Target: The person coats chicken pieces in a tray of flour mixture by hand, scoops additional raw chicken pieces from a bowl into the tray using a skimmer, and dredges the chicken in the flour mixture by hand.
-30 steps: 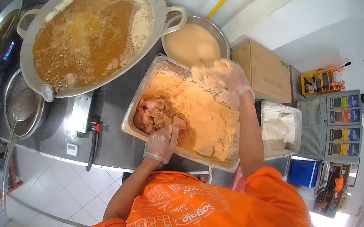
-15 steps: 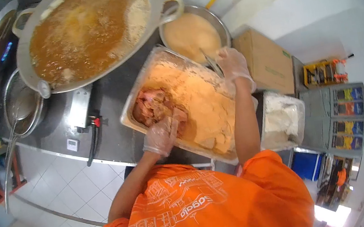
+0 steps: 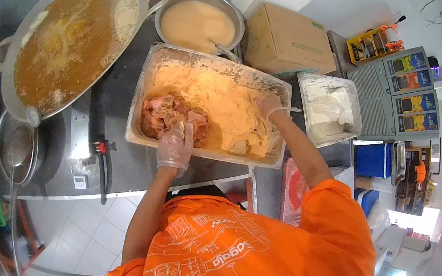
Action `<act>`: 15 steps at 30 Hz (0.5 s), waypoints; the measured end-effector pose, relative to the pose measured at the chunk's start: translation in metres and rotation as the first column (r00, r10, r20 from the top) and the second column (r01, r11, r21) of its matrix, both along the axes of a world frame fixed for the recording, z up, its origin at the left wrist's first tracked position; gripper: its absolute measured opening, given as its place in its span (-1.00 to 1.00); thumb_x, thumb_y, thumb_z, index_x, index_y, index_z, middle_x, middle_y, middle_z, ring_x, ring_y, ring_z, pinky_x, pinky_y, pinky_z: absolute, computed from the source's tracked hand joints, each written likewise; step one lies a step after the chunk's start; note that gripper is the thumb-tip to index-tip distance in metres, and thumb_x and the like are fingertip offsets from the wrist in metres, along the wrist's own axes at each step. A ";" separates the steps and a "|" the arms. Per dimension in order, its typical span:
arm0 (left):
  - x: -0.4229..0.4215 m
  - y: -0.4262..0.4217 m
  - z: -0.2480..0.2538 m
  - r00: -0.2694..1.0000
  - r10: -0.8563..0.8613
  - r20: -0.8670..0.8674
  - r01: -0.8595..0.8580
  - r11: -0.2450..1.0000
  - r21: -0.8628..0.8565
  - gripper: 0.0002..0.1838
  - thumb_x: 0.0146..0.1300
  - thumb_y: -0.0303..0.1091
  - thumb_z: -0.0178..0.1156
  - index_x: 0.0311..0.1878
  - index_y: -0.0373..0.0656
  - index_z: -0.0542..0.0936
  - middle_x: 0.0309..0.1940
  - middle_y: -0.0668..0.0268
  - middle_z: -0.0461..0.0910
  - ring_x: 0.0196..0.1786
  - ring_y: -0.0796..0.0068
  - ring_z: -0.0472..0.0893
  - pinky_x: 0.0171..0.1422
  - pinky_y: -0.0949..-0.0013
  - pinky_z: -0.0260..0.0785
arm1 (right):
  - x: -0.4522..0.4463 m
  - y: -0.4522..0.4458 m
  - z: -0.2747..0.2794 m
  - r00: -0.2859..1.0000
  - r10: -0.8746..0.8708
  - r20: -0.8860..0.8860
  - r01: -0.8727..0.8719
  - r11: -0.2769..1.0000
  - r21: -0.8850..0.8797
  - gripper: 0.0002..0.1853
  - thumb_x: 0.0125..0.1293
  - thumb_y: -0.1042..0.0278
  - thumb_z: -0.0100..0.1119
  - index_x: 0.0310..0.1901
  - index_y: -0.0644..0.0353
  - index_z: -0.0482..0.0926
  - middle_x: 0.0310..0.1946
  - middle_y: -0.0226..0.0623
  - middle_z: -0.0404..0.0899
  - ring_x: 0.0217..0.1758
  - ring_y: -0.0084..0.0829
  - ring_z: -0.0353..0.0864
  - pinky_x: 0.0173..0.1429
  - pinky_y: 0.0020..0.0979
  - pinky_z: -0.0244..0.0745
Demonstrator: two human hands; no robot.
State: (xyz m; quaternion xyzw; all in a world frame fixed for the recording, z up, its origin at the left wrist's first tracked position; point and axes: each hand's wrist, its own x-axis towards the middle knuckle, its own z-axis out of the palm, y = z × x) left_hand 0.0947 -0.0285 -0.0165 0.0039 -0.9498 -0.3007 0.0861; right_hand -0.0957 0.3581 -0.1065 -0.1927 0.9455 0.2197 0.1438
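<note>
My left hand [image 3: 176,146], in a clear plastic glove, lies with fingers extended against a pile of raw meat pieces [image 3: 161,113] at the left end of a rectangular tub [image 3: 218,159]. Pale orange flour [image 3: 214,95] fills the rest of the tub. At its right end, my gloved right hand [image 3: 267,104] reaches into the flour; the fingertips are hidden. Just behind the tub stands a metal bowl of cloudy orange-tan liquid [image 3: 196,25]. A metal utensil handle [image 3: 226,52] leans over that bowl's near rim, its other end sunk in the liquid.
A large pan of bubbling oil [image 3: 71,46] sits at the back left, with a strainer [image 3: 18,148] near it. A cardboard box [image 3: 286,39] and a tub of white powder [image 3: 331,105] are to the right. A small timer [image 3: 81,181] lies near the counter's front edge.
My right hand has left the utensil handle at the bowl and come down into the flour. My left hand stays at the meat. The view has shifted to the right.
</note>
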 end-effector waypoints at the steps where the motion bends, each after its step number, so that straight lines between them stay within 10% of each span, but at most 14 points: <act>1: 0.002 0.000 0.008 0.997 0.034 0.074 -0.036 0.999 0.019 -0.54 0.55 -0.02 -0.01 -0.21 -0.26 0.61 -0.44 -0.10 0.67 -0.36 -0.10 0.70 -0.23 -0.02 0.57 | 0.008 -0.008 0.032 0.987 0.059 0.146 -0.055 0.998 -0.029 -0.70 0.30 0.34 0.22 0.04 0.22 0.65 -0.14 -0.04 0.76 -0.02 -0.05 0.77 0.04 -0.08 0.64; 4: 0.001 0.000 0.018 0.988 0.056 0.146 -0.068 0.995 0.078 -0.52 0.56 0.00 -0.02 -0.21 -0.27 0.61 -0.45 -0.10 0.67 -0.36 -0.09 0.70 -0.20 -0.02 0.57 | 0.038 -0.046 0.121 0.945 -0.008 0.327 0.059 0.987 -0.149 -0.65 0.29 0.40 0.21 0.12 0.21 0.56 -0.10 -0.02 0.73 0.01 -0.05 0.75 0.05 -0.09 0.65; 11: 0.002 -0.002 0.013 1.000 0.013 0.027 -0.015 0.995 0.099 -0.54 0.56 -0.02 -0.03 -0.20 -0.26 0.61 -0.45 -0.09 0.66 -0.37 -0.08 0.69 -0.18 -0.01 0.57 | 0.104 -0.056 0.095 0.969 0.113 0.218 -0.095 0.991 -0.094 -0.57 0.26 0.37 0.22 0.18 0.16 0.51 0.08 0.03 0.66 0.10 -0.01 0.70 0.09 -0.07 0.64; 15: 0.004 0.000 0.009 0.997 0.017 0.077 -0.022 0.998 0.064 -0.56 0.56 -0.03 -0.02 -0.20 -0.24 0.61 -0.43 -0.07 0.66 -0.36 -0.07 0.69 -0.20 -0.01 0.55 | 0.089 -0.059 0.106 0.934 -0.055 0.353 0.138 0.967 -0.213 -0.62 0.26 0.25 0.27 0.09 0.19 0.59 0.06 -0.02 0.68 0.09 0.00 0.69 0.17 -0.10 0.60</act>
